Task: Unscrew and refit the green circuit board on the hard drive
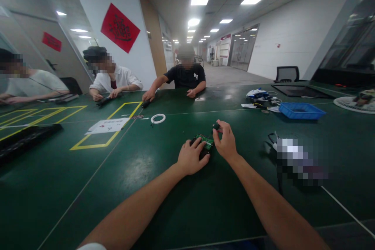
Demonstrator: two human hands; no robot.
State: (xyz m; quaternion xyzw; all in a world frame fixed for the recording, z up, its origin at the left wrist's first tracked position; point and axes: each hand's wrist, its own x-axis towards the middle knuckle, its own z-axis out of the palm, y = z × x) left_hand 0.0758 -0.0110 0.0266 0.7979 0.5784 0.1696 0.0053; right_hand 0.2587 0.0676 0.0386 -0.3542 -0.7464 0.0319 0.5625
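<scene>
A green circuit board (208,143) in a dark housing lies on the green table in front of me. My left hand (191,157) lies over its left and near side, fingers spread across it and thumb at the near edge, holding it down. Part of the board is hidden under those fingers. Just above the board's right end, my right hand (225,140) is closed in a pinch. Between its thumb and fingertips is a small dark rounded part (216,126), too small to name exactly.
A blue tray (301,111) stands at the right, beside bundled cables (260,95). Nearer lies a blurred-out object (299,160). A white ring (158,118) and paper sheet (107,125) lie ahead left, a black panel (26,142) far left. Three people sit across the table.
</scene>
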